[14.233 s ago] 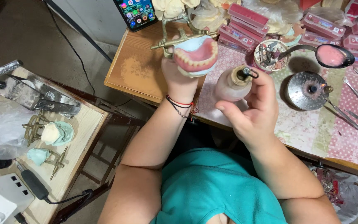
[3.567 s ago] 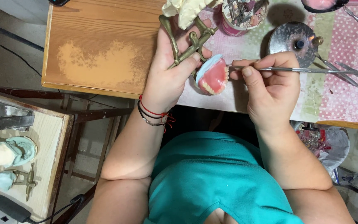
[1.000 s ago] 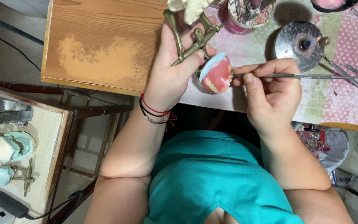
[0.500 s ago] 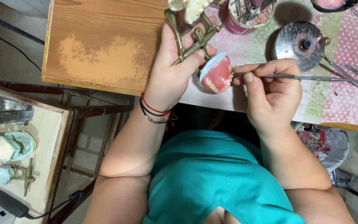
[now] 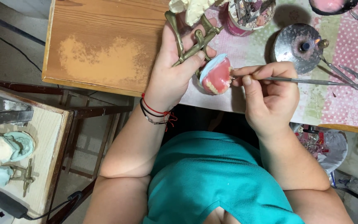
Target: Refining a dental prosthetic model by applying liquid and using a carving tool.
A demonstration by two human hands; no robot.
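My left hand [image 5: 175,70] grips a brass dental articulator [image 5: 191,41] by its frame, holding it over the table edge. Mounted on it is a pink wax denture with white teeth on a pale blue plaster base [image 5: 216,76]. My right hand [image 5: 268,93] pinches a thin metal carving instrument [image 5: 311,81] like a pen, with its tip touching the right side of the pink denture. White plaster [image 5: 191,7] sits on the articulator's far end.
A wooden table [image 5: 104,45] carries a patterned cloth [image 5: 344,95], a round metal burner [image 5: 301,45], a cup of tools [image 5: 249,14] and loose metal instruments [image 5: 355,76]. A side table [image 5: 42,141] at left holds more articulators with plaster casts [image 5: 9,147].
Earlier my right hand held a small bottle beside the raised denture. It now holds the metal instrument against the wax, and over the last second both hands have stayed nearly still.
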